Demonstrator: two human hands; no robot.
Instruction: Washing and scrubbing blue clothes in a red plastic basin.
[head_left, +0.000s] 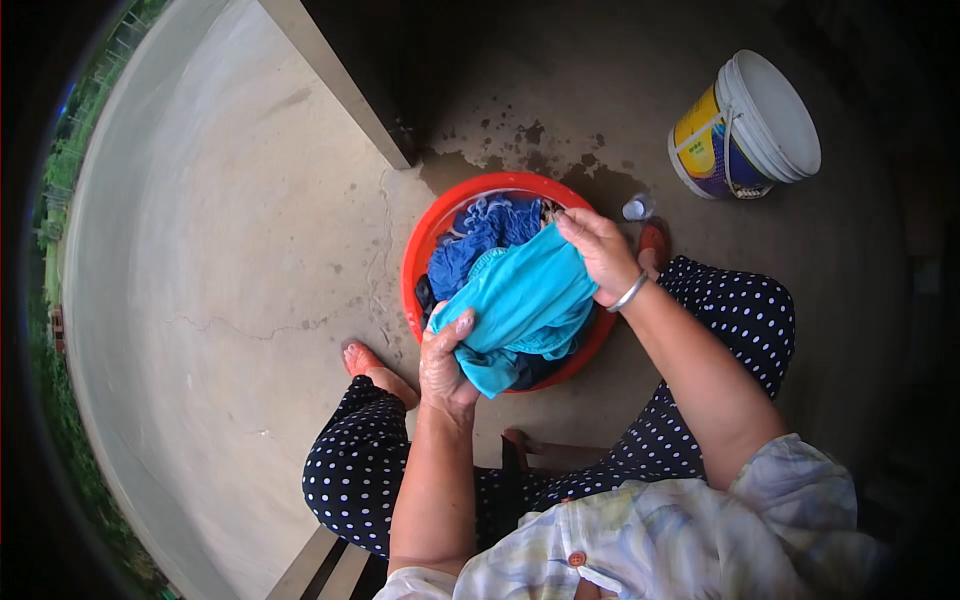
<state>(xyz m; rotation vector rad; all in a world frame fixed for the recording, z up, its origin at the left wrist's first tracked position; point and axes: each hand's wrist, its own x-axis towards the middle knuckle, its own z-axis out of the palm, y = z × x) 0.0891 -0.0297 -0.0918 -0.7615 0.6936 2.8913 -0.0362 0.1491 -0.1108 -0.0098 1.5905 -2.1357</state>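
Note:
A turquoise cloth garment (517, 289) is stretched between my two hands above a round red plastic basin (416, 255). My left hand (448, 360) grips its lower left end, with the thumb on top of the fabric. At the upper right end, my right hand (600, 251) holds the cloth between thumb and fingers; a silver bangle sits on that wrist. Crumpled blue clothing (469, 251) lies in the basin behind the turquoise cloth, and dark fabric shows at the basin's left and lower edges. The turquoise garment hides part of the basin's contents.
A white paint bucket (739, 131) with a yellow and blue label stands at the upper right. A small clear cup (637, 208) is near my right foot. Wet patches (600, 180) mark the concrete floor beyond the basin. A post (352, 90) rises at the upper left of it.

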